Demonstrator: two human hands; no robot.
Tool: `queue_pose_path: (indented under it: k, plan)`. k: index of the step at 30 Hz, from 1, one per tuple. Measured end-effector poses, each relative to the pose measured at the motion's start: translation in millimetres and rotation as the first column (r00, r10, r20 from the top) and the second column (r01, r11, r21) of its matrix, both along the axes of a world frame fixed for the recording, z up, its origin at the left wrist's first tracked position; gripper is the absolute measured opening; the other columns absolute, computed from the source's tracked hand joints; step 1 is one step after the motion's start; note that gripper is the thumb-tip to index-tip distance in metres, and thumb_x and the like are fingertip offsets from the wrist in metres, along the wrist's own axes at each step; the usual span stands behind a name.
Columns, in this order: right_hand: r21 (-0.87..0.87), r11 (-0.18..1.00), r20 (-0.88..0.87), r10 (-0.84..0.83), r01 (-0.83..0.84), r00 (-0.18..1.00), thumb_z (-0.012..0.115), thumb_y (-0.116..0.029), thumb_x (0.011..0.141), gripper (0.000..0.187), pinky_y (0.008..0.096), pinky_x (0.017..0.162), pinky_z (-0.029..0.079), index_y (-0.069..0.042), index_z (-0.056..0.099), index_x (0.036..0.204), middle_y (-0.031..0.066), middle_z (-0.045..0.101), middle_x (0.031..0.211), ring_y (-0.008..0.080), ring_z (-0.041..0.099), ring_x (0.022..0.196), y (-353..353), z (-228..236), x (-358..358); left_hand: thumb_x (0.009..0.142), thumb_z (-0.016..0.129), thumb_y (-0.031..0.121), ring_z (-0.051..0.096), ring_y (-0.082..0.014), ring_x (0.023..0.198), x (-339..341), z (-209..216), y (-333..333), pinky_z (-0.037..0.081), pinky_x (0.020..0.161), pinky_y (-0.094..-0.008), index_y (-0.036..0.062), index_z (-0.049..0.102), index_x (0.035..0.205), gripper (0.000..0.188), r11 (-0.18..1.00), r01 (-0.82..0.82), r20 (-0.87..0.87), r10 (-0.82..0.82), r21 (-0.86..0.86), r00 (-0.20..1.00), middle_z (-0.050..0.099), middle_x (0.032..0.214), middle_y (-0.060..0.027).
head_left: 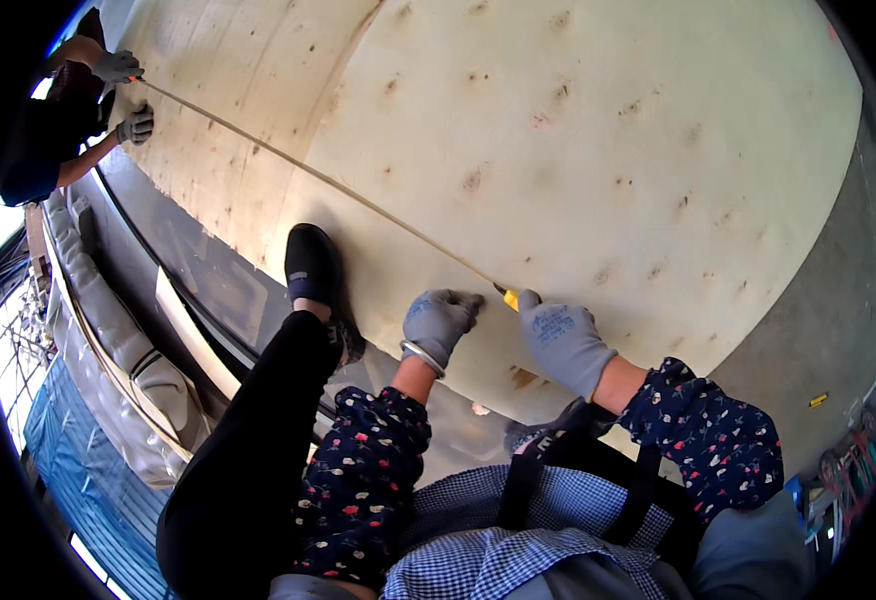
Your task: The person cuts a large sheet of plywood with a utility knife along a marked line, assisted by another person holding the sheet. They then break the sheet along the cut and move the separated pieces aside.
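Tool [511,299] — yellow, perhaps a cutter — in right hand [563,343], over plywood [578,180]

Blue print [555,323] on the left glove [438,330] and right glove [570,350] is too blurred to read

Bright, soft light (white glare at left), edges bent.

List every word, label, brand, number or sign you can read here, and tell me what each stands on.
None reads clearly enough to quote.
Left hand's glove: blue print on the back, too blurred to read.
Right hand's glove: blue print on the back, too blurred to read.
Pale wooden sheet: a faint pink mark, no readable word or number.
Yellow piece at the right hand: no readable text.
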State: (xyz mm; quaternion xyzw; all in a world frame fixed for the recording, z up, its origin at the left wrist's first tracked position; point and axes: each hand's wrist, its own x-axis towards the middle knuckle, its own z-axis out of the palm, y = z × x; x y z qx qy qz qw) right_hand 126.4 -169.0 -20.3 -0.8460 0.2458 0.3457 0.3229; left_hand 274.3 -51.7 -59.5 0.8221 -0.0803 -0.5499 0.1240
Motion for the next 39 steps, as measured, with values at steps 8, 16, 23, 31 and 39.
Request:
queue_pose_path:
  k: [8,16,23,31,39]
  plan:
    - [-0.075,0.991,0.024,0.11,-0.108,0.994,0.056,-0.013,0.085,0.025,0.0383,0.043,0.048,0.002,0.05,0.103,0.0113,0.069,0.07,0.0254,0.069,0.059,5,-8,-53,0.085,0.065,0.035,0.061,-0.0153,0.05,-2,-12,9,0.049,0.054,-0.0295,0.0021,0.071,0.077,0.035,1.0,0.011,-0.052,-0.01,0.014,0.999,0.065,0.059,-0.0059]
    - [-0.039,0.99,0.148,0.142,-0.138,0.979,0.056,-0.015,0.085,0.03,0.0366,0.045,0.048,0.004,0.05,0.106,0.0117,0.069,0.072,0.0239,0.069,0.063,-2,-4,-53,0.085,0.067,0.032,0.061,-0.0139,0.051,-65,-11,7,0.05,0.053,-0.0276,-0.0016,0.071,0.08,0.034,0.996,0.094,-0.202,-0.093,-0.003,0.975,0.065,0.061,-0.0072]
    - [-0.158,0.987,0.198,0.072,-0.04,0.978,0.057,-0.016,0.083,0.031,0.0328,0.046,0.049,0.004,0.049,0.106,0.01,0.067,0.073,0.0193,0.068,0.063,18,-23,-61,0.085,0.066,0.031,0.062,-0.0126,0.054,-74,-8,5,0.049,0.054,-0.0268,-0.002,0.071,0.081,0.033,0.993,0.107,-0.1,-0.111,-0.045,0.989,0.066,0.062,-0.0069]
    - [-0.037,0.985,0.229,-0.154,0.167,0.961,0.057,-0.017,0.083,0.023,0.0354,0.05,0.05,-0.003,0.051,0.101,0.0101,0.068,0.074,0.0224,0.069,0.066,22,-26,-62,0.087,0.064,0.025,0.061,-0.0118,0.054,-76,-10,5,0.05,0.054,-0.0256,-0.0042,0.071,0.086,0.03,0.996,0.087,-0.074,-0.085,0.013,0.994,0.066,0.063,-0.0076]
    - [-0.033,0.99,0.139,-0.13,0.136,0.982,0.057,-0.016,0.084,0.024,0.0369,0.044,0.048,-0.003,0.05,0.102,0.0079,0.068,0.069,0.0218,0.068,0.059,25,-26,-98,0.089,0.066,0.025,0.058,-0.0097,0.049,-80,-5,-1,0.045,0.046,-0.0217,-0.0042,0.07,0.083,0.03,1.0,0.012,-0.063,-0.012,0.01,0.998,0.065,0.063,-0.0076]
